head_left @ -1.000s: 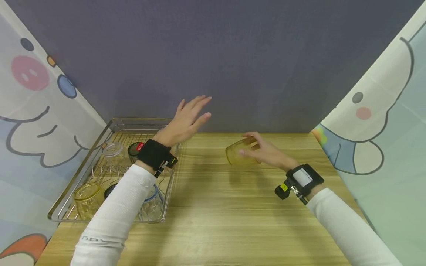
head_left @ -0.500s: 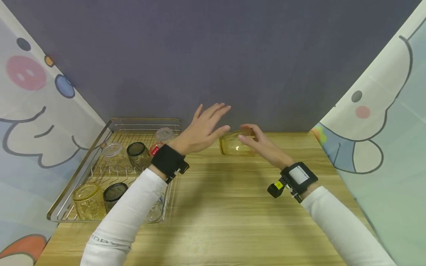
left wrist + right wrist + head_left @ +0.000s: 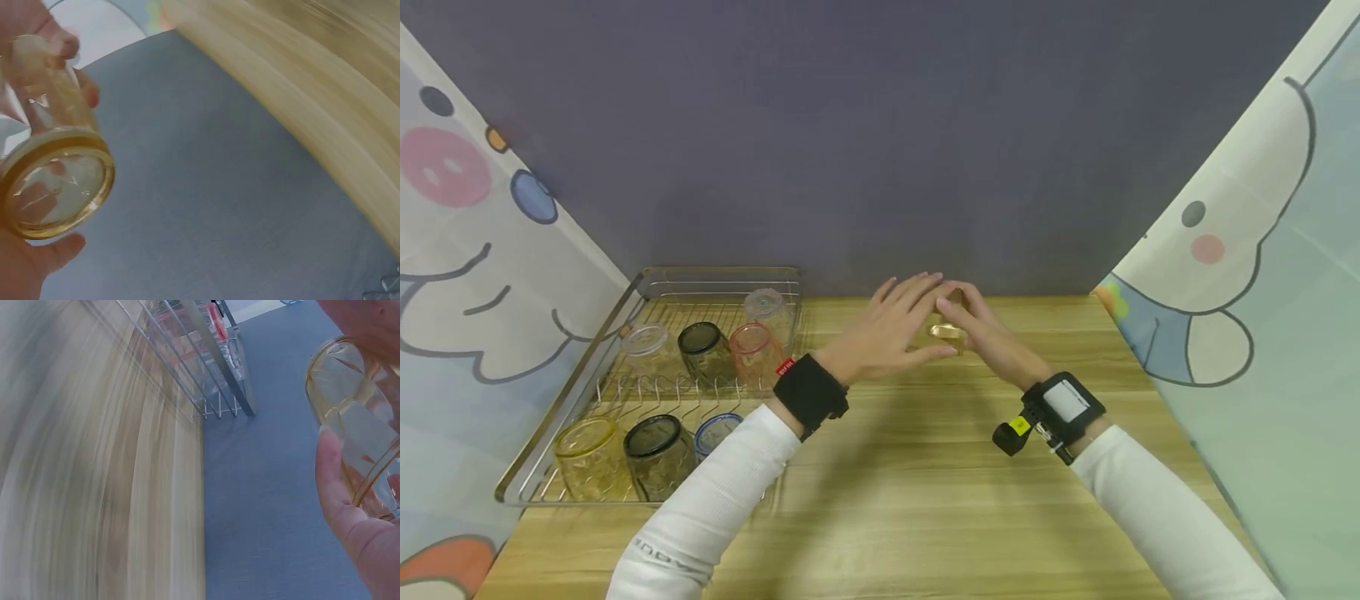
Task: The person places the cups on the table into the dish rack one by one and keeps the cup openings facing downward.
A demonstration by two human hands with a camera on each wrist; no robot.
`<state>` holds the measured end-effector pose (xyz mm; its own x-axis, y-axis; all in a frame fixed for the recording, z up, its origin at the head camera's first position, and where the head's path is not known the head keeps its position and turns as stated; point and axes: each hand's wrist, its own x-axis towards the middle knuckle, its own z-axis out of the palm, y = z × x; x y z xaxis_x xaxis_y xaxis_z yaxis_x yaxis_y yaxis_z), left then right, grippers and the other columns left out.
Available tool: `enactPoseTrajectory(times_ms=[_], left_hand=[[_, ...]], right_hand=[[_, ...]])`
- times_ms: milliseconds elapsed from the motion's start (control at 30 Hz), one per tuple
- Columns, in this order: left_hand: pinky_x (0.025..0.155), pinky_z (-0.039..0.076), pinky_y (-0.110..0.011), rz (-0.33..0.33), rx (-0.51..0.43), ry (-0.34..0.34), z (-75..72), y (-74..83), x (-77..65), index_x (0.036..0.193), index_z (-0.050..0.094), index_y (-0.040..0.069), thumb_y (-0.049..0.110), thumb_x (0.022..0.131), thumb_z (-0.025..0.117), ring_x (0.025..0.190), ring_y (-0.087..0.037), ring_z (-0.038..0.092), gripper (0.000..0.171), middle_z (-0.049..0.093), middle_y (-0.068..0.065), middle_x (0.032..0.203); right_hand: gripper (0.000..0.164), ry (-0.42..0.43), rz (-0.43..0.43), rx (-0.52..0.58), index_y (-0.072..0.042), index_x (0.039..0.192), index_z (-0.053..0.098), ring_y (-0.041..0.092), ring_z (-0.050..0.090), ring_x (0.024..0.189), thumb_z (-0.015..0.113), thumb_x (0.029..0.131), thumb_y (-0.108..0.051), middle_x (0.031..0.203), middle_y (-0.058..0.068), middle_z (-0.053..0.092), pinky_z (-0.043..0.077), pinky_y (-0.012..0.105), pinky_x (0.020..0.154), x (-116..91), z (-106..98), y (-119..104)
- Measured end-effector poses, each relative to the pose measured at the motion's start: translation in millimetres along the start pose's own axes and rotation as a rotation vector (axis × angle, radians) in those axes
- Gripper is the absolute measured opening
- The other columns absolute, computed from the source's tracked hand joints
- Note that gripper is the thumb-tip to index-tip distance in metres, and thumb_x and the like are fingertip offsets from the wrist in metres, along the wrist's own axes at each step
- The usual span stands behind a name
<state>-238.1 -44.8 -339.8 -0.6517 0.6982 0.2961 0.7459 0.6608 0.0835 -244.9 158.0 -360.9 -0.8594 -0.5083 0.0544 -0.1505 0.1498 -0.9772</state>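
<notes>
A yellow-tinted drinking glass (image 3: 947, 332) is held on its side above the wooden table, partly hidden by both hands in the head view. My right hand (image 3: 992, 337) grips it, with the thumb along the near side and fingers round the far side. My left hand (image 3: 887, 329) reaches over the glass's left end with long, fairly straight fingers. In the left wrist view, the thick-rimmed end of the glass (image 3: 62, 125) faces that hand, whose thumb lies close beneath; whether it touches is unclear. The right wrist view shows the right thumb pressed to the glass (image 3: 353, 394).
At the left stands a metal wire rack (image 3: 722, 283) with several glasses, including a red glass (image 3: 756, 354), a dark glass (image 3: 658, 458) and a yellow glass (image 3: 595, 458). A grey panel (image 3: 880, 150) closes off the back; printed cloths hang at both sides.
My left hand has moved right and slightly down from beside the rack to the glass. The right hand has tipped the glass level and brought it slightly left and up.
</notes>
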Motion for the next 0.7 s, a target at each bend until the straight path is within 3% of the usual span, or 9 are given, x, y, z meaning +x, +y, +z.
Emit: enactPoseTrajectory(times_ms=[133, 233, 400, 467, 600, 700], left_hand=[[0.117, 0.035, -0.053, 0.011, 0.006, 0.027, 5.5, -0.3, -1.7, 0.157, 0.024, 0.014, 0.056, 0.096, 0.053, 0.145, -0.031, 0.035, 0.08, 0.032, -0.013, 0.159], [0.112, 0.042, -0.05, 0.003, -0.019, 0.042, 9.6, -1.1, -3.9, 0.156, 0.027, 0.013, 0.056, 0.096, 0.055, 0.139, -0.03, 0.043, 0.079, 0.04, -0.013, 0.155], [0.113, 0.041, -0.048, -0.038, -0.131, 0.086, 15.8, -3.3, -6.9, 0.155, 0.032, 0.017, 0.061, 0.092, 0.058, 0.136, -0.027, 0.047, 0.08, 0.047, -0.008, 0.151], [0.115, 0.038, -0.047, -0.049, -0.2, 0.122, 18.3, -4.5, -8.2, 0.154, 0.034, 0.019, 0.068, 0.092, 0.05, 0.137, -0.025, 0.046, 0.08, 0.047, -0.006, 0.151], [0.115, 0.039, -0.045, -0.044, -0.364, 0.271, 25.6, -6.6, -11.2, 0.146, 0.045, 0.013, 0.068, 0.098, 0.029, 0.135, -0.024, 0.048, 0.075, 0.053, -0.009, 0.145], [0.107, 0.045, -0.041, -0.067, -0.513, 0.44, 34.6, -6.1, -12.4, 0.135, 0.052, 0.003, 0.049, 0.106, 0.029, 0.122, -0.026, 0.055, 0.059, 0.058, -0.015, 0.132]], right_hand=[[0.056, 0.012, 0.013, -0.008, -0.02, 0.147, 0.025, 0.03, 0.031, 0.145, 0.041, 0.102, -0.05, 0.152, 0.005, 0.029, 0.037, 0.063, 0.11, -1.4, 2.3, 0.8], [0.056, 0.012, 0.025, -0.01, -0.02, 0.145, 0.027, 0.03, 0.031, 0.145, 0.042, 0.102, -0.05, 0.151, 0.005, 0.03, 0.032, 0.066, 0.112, -1.6, 3.4, 1.9], [0.057, 0.013, 0.047, -0.031, -0.018, 0.145, 0.027, 0.032, 0.033, 0.143, 0.043, 0.101, -0.051, 0.146, 0.009, 0.033, 0.028, 0.068, 0.112, -2.3, 4.5, 4.0], [0.059, 0.015, 0.058, -0.035, -0.017, 0.146, 0.027, 0.033, 0.033, 0.143, 0.043, 0.101, -0.052, 0.145, 0.009, 0.033, 0.029, 0.068, 0.113, -2.6, 4.7, 4.3], [0.06, 0.02, 0.069, -0.034, -0.019, 0.147, 0.027, 0.034, 0.03, 0.144, 0.043, 0.1, -0.054, 0.15, 0.008, 0.031, 0.026, 0.069, 0.113, -2.6, 6.2, 4.0], [0.059, 0.019, 0.059, 0.005, -0.019, 0.149, 0.026, 0.033, 0.029, 0.145, 0.039, 0.102, -0.051, 0.154, 0.008, 0.029, 0.027, 0.067, 0.113, -2.6, 8.4, 3.6]])
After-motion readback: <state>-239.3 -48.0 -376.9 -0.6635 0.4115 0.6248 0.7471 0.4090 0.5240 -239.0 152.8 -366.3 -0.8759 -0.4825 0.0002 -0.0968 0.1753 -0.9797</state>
